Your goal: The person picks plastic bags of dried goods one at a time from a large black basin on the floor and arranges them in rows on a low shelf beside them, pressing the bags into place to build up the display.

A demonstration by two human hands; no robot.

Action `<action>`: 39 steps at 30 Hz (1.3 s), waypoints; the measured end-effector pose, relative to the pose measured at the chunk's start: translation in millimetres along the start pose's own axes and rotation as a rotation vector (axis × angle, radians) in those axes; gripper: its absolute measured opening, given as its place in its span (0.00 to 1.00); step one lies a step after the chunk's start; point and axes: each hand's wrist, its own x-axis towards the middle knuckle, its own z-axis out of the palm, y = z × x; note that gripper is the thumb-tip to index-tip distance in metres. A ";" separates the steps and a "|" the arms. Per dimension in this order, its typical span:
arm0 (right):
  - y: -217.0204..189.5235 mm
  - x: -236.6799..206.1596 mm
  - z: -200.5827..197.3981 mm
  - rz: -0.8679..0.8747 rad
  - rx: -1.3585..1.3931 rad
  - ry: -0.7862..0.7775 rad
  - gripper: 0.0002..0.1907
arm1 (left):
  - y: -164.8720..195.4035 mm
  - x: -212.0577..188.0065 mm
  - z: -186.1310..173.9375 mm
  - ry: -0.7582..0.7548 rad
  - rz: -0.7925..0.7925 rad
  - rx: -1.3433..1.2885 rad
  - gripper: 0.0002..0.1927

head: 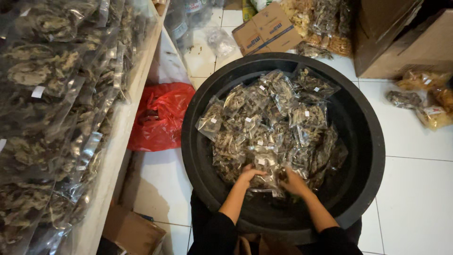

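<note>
A person's left hand (pixel 248 175) and right hand (pixel 292 182) reach into a wide black tub (pixel 203 141) on white floor tiles (pixel 415 189), both pressed onto the near edge of a heap of clear packets (pixel 273 118) filled w/ dark dried goods. Fingers of both hands curl round one packet (pixel 264 182) at the heap's near side, between the two hands; the grip looks closed on it, though the fingertips are partly buried (hard to tell how tight). Black sleeves cover both forearms' near ends. Left of the tub lies a crumpled red plastic bag (pixel 160 115); further left, a shelf (pixel 118 141) stacked w/ similar packets. At far centre sits a cardboard box (pixel 266 28), more brown boxes (pixel 401 38) at far right, w/ yellowish snack bags (pixel 432 101) beside them.
</note>
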 end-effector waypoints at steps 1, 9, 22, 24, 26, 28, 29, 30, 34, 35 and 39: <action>3.1 -2.6 0.1 -0.069 -0.227 -0.124 0.45 | 2.9 0.3 -0.6 0.080 0.048 0.104 0.30; -12.3 -24.1 20.1 -0.171 -0.928 -0.168 0.23 | 11.9 -13.8 13.6 0.231 -0.018 0.064 0.29; -37.5 -42.5 -24.6 -0.169 -0.291 0.046 0.33 | 29.6 -56.1 17.1 0.667 0.423 0.415 0.53; -41.1 -42.3 -35.3 -0.149 0.069 0.244 0.34 | 37.3 -62.7 11.3 0.706 0.310 0.403 0.53; -44.7 -41.9 -43.7 -0.021 0.381 0.321 0.28 | 42.1 -68.6 6.8 0.744 0.262 0.387 0.52; -49.2 -40.8 -47.9 -0.025 0.656 0.386 0.24 | 46.8 -70.7 4.4 0.786 0.302 0.363 0.51; -50.8 -42.5 -47.3 -0.091 0.775 0.414 0.24 | 48.0 -70.7 5.9 0.730 0.383 0.297 0.49; -52.6 -43.0 -46.0 -0.154 0.895 0.441 0.23 | 49.4 -70.4 8.8 0.670 0.458 0.231 0.48; -57.0 -45.7 -34.3 0.064 0.899 0.445 0.21 | 43.0 -74.3 26.0 0.360 0.398 0.099 0.40; -58.6 -44.2 -30.6 0.056 0.785 0.469 0.21 | 42.3 -76.4 29.3 0.329 0.354 0.147 0.40; -61.0 -39.9 -25.2 -0.023 0.778 0.476 0.22 | 43.0 -86.3 36.0 0.280 0.230 0.385 0.40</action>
